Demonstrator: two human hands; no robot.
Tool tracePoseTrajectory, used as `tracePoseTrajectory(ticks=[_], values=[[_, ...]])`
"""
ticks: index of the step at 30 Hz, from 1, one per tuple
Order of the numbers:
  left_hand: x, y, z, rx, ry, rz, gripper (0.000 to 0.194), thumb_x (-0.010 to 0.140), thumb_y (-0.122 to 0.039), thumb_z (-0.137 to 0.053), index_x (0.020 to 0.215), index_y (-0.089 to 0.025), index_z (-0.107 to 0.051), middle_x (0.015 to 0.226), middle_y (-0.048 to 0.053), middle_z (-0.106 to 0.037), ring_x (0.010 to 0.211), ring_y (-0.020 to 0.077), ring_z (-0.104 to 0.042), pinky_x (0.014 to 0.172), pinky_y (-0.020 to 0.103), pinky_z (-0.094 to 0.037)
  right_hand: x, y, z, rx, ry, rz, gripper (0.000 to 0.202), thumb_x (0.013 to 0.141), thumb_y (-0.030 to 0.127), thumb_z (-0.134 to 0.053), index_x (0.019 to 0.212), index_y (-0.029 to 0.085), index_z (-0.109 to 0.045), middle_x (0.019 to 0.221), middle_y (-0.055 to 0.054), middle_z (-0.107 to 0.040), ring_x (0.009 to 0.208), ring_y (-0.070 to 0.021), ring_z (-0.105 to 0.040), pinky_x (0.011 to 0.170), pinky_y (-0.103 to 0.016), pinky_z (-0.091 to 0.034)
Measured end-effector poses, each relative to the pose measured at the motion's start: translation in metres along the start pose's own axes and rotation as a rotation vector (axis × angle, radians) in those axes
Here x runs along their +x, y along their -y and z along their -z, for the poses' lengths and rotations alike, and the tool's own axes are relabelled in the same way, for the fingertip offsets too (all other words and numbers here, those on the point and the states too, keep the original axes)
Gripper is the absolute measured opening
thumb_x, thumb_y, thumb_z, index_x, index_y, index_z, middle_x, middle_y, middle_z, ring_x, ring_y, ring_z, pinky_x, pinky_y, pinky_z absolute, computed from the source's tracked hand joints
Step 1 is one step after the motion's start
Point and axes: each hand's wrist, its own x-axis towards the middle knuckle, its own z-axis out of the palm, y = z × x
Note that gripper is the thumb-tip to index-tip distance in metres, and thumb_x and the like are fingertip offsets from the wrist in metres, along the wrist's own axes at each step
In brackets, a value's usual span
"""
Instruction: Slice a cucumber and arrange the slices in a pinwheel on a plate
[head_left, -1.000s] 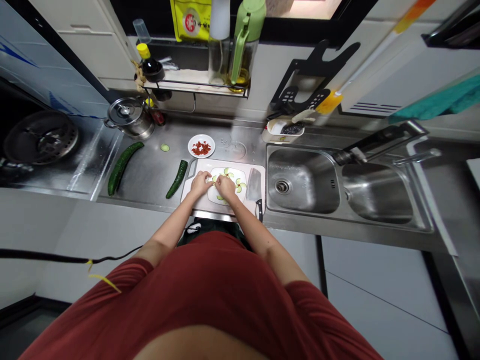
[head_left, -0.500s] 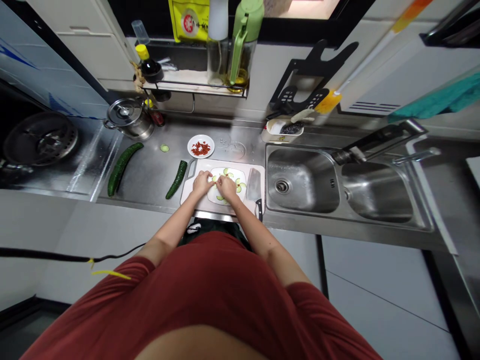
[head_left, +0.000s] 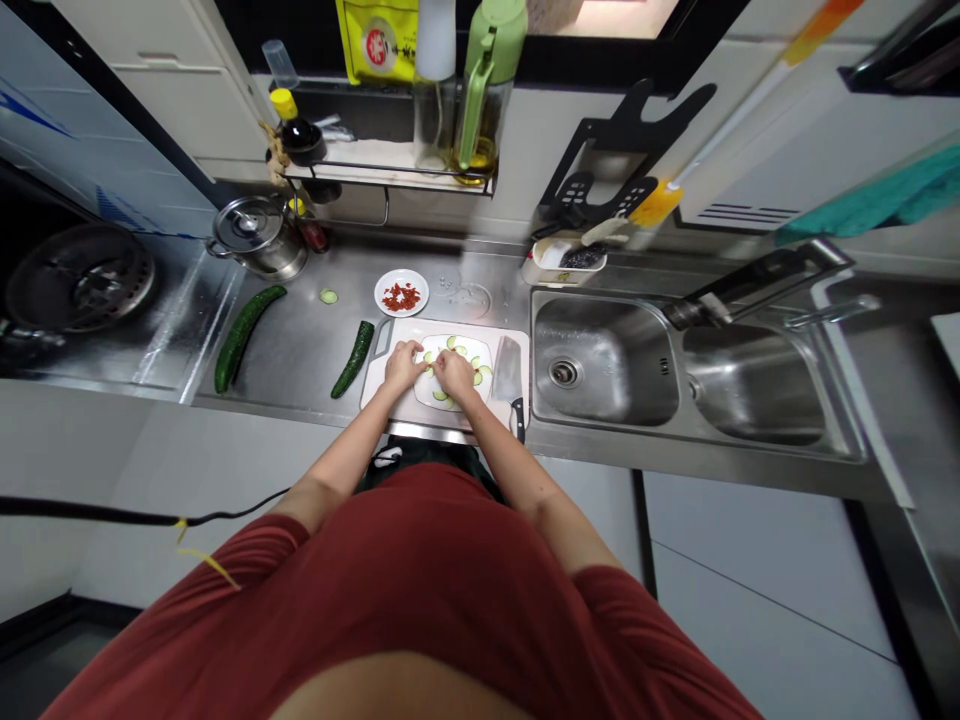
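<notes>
Over the left side of the white plate [head_left: 427, 393], the left hand [head_left: 403, 369] and the right hand [head_left: 453, 374] sit close together with fingers drawn in, though whether either pinches anything is too small to tell. Green-rimmed slices [head_left: 478, 376] already lie in curved clusters on the plate, with red bits among some of them, which suggests that the arranging is well under way but not clearly finished. Beyond the plate, to its left, a small dish [head_left: 381, 283] holds more red pieces [head_left: 401, 298], while a knife [head_left: 508, 368] lies just to the plate's right.
</notes>
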Motion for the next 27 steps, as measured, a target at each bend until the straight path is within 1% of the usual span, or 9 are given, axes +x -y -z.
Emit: tracePoseTrajectory(ticks=[11, 27], values=[[0.0005, 0.0021, -0.0043, 0.030, 0.000, -0.008, 0.030, 0.074, -0.026, -0.070, 0.102, -0.024, -0.061, 0.101, 0.004, -0.055, 0.092, 0.0191, -0.057, 0.083, 0.030, -0.044, 0.0029, 0.0003, -0.0063, -0.031, 0.001, 0.011, 0.017, 0.091, 0.026, -0.050, 0.096, 0.021, -0.065, 0.099, -0.008, -0.067, 0.088, -0.0196, -0.060, 0.071, -0.026, -0.038], [0.0005, 0.0017, -0.0039, 0.032, 0.003, -0.003, 0.030, 0.074, -0.026, -0.070, 0.103, -0.023, -0.061, 0.101, 0.004, -0.054, 0.090, 0.0178, -0.057, 0.080, 0.028, -0.043, 0.0024, 0.0018, -0.0052, -0.062, 0.013, 0.007, 0.021, 0.093, 0.026, -0.046, 0.100, 0.020, -0.065, 0.100, -0.007, -0.067, 0.089, -0.0185, -0.059, 0.073, -0.025, -0.038]])
